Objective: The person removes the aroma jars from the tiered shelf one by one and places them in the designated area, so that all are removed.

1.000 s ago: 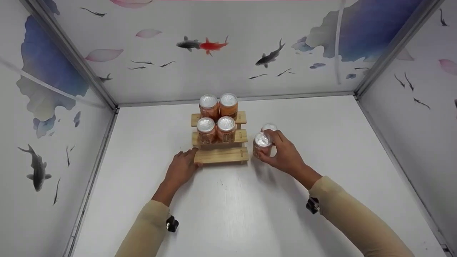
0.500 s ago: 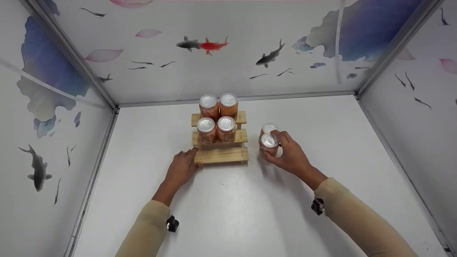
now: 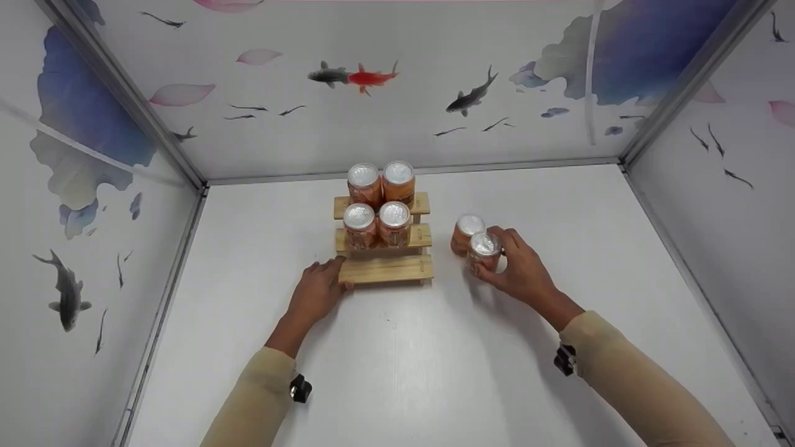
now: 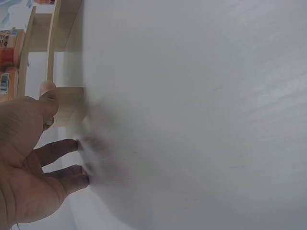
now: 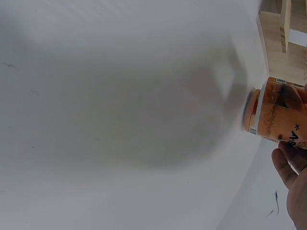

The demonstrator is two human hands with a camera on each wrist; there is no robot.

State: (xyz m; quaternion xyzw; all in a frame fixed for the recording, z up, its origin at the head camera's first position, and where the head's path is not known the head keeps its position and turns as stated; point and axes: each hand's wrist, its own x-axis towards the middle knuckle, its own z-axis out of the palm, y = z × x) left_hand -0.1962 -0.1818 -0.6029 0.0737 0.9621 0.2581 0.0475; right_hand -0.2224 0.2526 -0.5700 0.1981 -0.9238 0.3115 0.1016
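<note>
My right hand (image 3: 525,267) holds an orange can (image 5: 283,112) with a silvery top, its thumb and fingers around the side. Just behind and left of it a second can (image 3: 467,236) stands upright on the table; whether the two touch I cannot tell. At the table's middle stands a three-step wooden rack (image 3: 385,269). Two cans (image 3: 381,186) are on its top step and two more cans (image 3: 377,226) on the middle one; the lowest step is bare. My left hand (image 3: 317,290) grips the left end of that lowest step, thumb in front, other fingers spread beside it.
The white table (image 3: 397,366) is enclosed by a back wall (image 3: 397,133) and side walls printed with fish and petals. A metal strip (image 3: 279,179) runs along the table's back edge. Dark wrist cameras sit at both sleeves.
My right hand has carried its can rightward, away from the rack, so the second can behind now shows more fully. The left hand and the rack have stayed in place.
</note>
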